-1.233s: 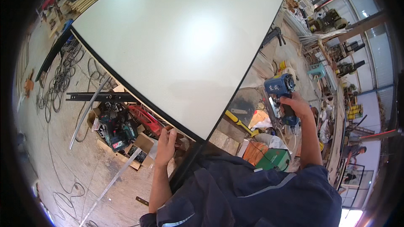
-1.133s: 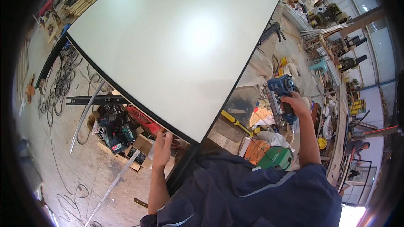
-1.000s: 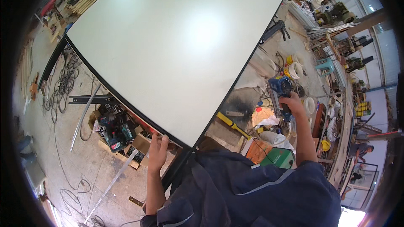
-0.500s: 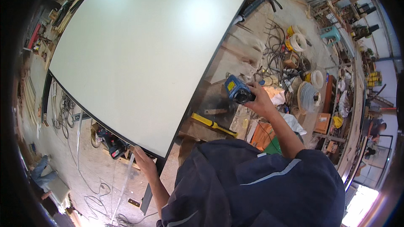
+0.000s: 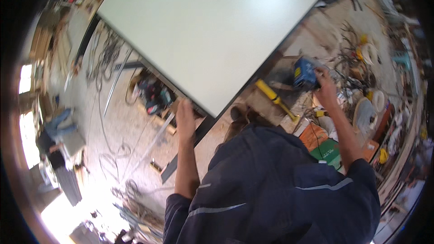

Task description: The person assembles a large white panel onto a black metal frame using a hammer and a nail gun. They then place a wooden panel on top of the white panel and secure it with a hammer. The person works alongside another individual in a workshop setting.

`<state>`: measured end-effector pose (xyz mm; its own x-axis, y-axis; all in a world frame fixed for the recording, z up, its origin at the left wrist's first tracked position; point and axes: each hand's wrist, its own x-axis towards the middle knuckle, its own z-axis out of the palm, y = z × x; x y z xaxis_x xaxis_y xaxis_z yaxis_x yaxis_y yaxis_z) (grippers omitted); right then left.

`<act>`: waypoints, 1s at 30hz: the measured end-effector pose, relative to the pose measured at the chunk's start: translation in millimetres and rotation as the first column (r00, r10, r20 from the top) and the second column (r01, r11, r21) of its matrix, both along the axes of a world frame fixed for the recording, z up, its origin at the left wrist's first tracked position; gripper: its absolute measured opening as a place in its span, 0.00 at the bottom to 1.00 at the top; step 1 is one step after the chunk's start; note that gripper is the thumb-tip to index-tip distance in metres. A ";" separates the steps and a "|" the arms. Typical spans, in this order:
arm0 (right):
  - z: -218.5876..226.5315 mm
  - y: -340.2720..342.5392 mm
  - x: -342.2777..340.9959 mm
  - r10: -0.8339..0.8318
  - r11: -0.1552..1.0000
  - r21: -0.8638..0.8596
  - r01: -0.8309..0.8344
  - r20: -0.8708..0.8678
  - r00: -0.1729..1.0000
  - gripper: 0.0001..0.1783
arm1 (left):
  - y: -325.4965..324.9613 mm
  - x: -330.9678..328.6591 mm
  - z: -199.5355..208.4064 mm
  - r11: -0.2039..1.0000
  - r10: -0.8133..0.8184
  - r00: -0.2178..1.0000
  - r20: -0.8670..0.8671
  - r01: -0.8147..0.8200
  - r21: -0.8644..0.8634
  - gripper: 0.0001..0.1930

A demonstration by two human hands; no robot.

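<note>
My right hand (image 5: 326, 89) is wrapped round a blue boxy power tool (image 5: 304, 73) with a yellow label. It holds the tool off the right edge of a large white panel (image 5: 181, 31) with dark edging. What kind of power tool it is, I cannot make out. At the panel's near-left edge, close to the near corner, is my left hand (image 5: 184, 119). It is blurred, its fingers look stretched out, and nothing shows in them. Whether it touches the edge I cannot tell. Below the panel's right edge lies a long yellow tool (image 5: 271, 95).
Several cables (image 5: 108, 47) lie on the floor at the left, near dark and red power tools (image 5: 153, 94). To the right are a white bucket (image 5: 370, 53), a wire spool (image 5: 364, 115), an orange bag (image 5: 313, 136) and a green box (image 5: 327, 152). A person (image 5: 56, 140) is at the far left.
My view has swung, so the panel sits higher and further right. My left hand seems to have shifted back along the panel's edge. The power tool is still in my right hand.
</note>
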<state>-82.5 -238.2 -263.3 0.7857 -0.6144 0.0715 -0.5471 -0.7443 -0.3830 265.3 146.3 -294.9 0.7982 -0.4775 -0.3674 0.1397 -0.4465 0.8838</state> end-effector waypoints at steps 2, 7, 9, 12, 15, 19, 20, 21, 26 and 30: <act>-3.5 -10.5 28.6 0.006 0.999 -0.042 -0.012 -0.139 0.990 0.42 | 0.6 0.9 18.6 0.994 -0.040 0.960 -0.279 0.010 -0.108 0.22; -39.0 -14.7 79.0 0.100 0.988 -0.105 -0.113 -0.122 0.987 0.40 | 1.6 -0.4 58.1 0.965 -0.235 0.950 -0.205 0.253 0.068 0.28; -53.9 -6.4 90.9 0.053 0.993 -0.102 -0.061 -0.078 0.996 0.35 | 0.2 1.1 57.7 0.947 -0.281 0.944 -0.173 0.302 0.111 0.27; -47.2 12.3 96.2 0.037 0.983 -0.180 -0.031 0.033 0.999 0.30 | 7.1 -4.9 39.5 0.970 -0.242 0.958 -0.155 0.234 -0.065 0.24; -37.1 53.8 80.1 -0.106 0.993 0.068 0.100 0.091 0.990 0.27 | 6.6 -7.0 42.9 0.972 -0.224 0.961 -0.160 0.209 -0.108 0.23; -54.8 109.5 53.5 -0.126 0.989 0.053 0.138 -0.190 0.974 0.28 | 6.3 -1.4 52.1 0.963 -0.271 0.955 -0.121 0.269 -0.032 0.27; -54.6 114.3 51.6 -0.175 0.972 0.122 0.203 -0.206 0.963 0.29 | 6.4 -0.9 54.7 0.960 -0.279 0.953 -0.118 0.279 -0.015 0.29; -55.2 118.4 51.1 -0.222 0.945 0.188 0.266 -0.225 0.949 0.30 | 7.8 -1.7 49.9 0.955 -0.298 0.949 -0.102 0.296 -0.033 0.30; -58.6 144.2 69.6 -0.091 0.991 0.071 0.111 -0.244 0.965 0.31 | 14.7 -3.7 42.2 0.928 -0.372 0.924 -0.089 0.371 -0.026 0.36; -72.9 140.2 60.0 -0.136 0.973 0.154 0.172 -0.220 0.966 0.29 | 12.1 -8.0 45.1 0.931 -0.363 0.932 -0.002 0.363 0.038 0.37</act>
